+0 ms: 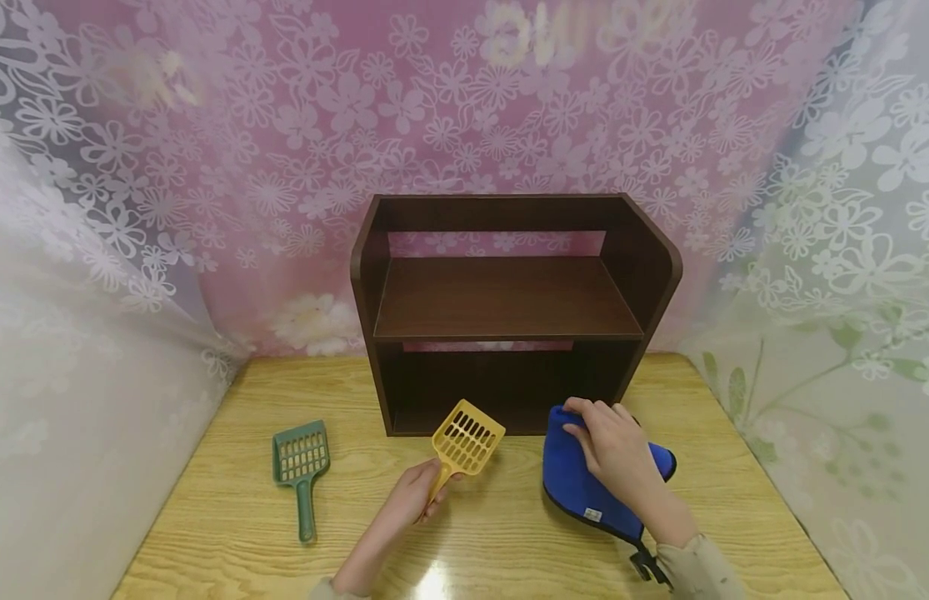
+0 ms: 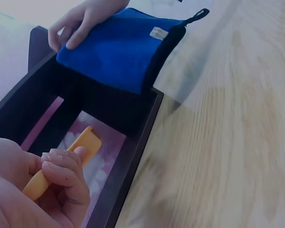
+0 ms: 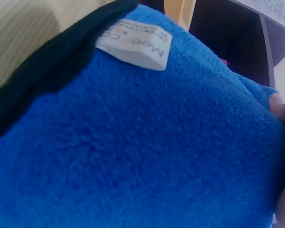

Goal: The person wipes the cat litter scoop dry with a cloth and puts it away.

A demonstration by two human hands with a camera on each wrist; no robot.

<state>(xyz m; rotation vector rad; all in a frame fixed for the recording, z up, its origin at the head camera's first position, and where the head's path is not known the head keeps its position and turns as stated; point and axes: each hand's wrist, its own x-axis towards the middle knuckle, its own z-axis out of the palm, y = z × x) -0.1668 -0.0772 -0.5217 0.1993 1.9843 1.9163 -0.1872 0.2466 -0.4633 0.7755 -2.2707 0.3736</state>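
Note:
My left hand (image 1: 415,492) grips the handle of a yellow litter scoop (image 1: 468,437), its slotted head tilted up in front of the shelf. In the left wrist view the fingers (image 2: 61,173) curl round that handle. My right hand (image 1: 612,442) pinches the upper edge of a blue fleece cloth piece (image 1: 569,479) with black trim, which hangs down from the fingers. A white label (image 3: 135,43) is sewn near its trim, and a black strap with a clip (image 1: 647,567) dangles from the lower corner. The right palm is hidden from the head view.
A dark brown two-tier shelf (image 1: 509,296) stands at the back of the wooden table (image 1: 232,500). A green litter scoop (image 1: 302,471) lies on the left of the table. Flowered curtains (image 1: 299,167) enclose the back and both sides.

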